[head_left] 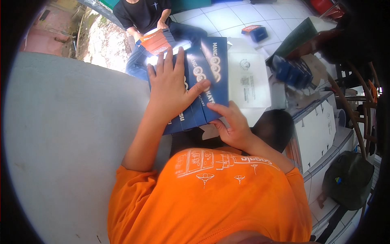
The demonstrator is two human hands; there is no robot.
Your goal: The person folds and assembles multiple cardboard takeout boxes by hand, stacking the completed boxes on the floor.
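A blue cardboard food box (205, 69) with white print lies partly folded in front of me, its panels overlapping. My left hand (172, 81) rests flat on it, fingers spread and thumb pointing right. At its lower right edge my right hand (233, 126) grips the cardboard between thumb and forefinger; the other fingers are mostly hidden. A white cardboard sheet (248, 77) with small dark print lies to the right of the blue panels, and I cannot tell whether it is joined to them.
Across from me a person in a dark shirt (142, 14) holds an orange box (156, 42). A small blue and orange box (254, 32) sits on the tiled floor. Blue boxes (294, 72) and white flat cardboard (315, 132) lie right, near a dark bag (349, 175). A grey wall (73, 142) stands left.
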